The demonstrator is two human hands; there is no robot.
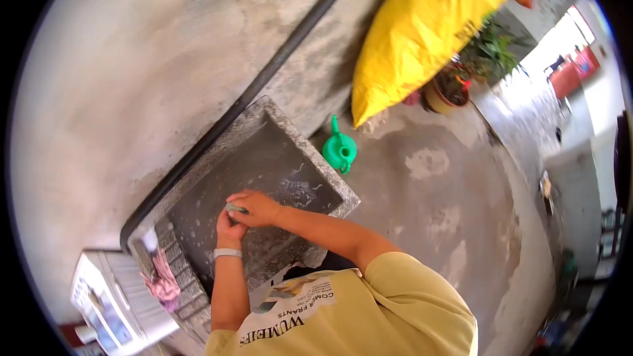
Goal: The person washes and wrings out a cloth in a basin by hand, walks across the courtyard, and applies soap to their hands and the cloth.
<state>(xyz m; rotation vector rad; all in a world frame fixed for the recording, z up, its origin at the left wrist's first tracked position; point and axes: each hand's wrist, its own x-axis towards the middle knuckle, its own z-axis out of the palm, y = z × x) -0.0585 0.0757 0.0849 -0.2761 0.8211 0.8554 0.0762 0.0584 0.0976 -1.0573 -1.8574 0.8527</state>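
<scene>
Two hands on one small thing above a sink.
In the head view, the left hand (231, 228) and the right hand (258, 208) close together on a grey-green thing (237, 209), over the sink (310, 151); fingers partly hide it, so what it is I cannot tell. The sink's inside looks wet, so the thing could slip and drop in if damp fingers loosen; the wristband (227, 252) on the left wrist could get splashed. The cloth (161, 280) hangs over the sink's ridged edge and might slide off if an elbow catches it. Counted: two hands, one thing held, one sink, one wristband, one pink cloth, one green watering can (340, 151) just beside the sink, one yellow sack (422, 33), one black pipe (290, 49) along the wall.
</scene>
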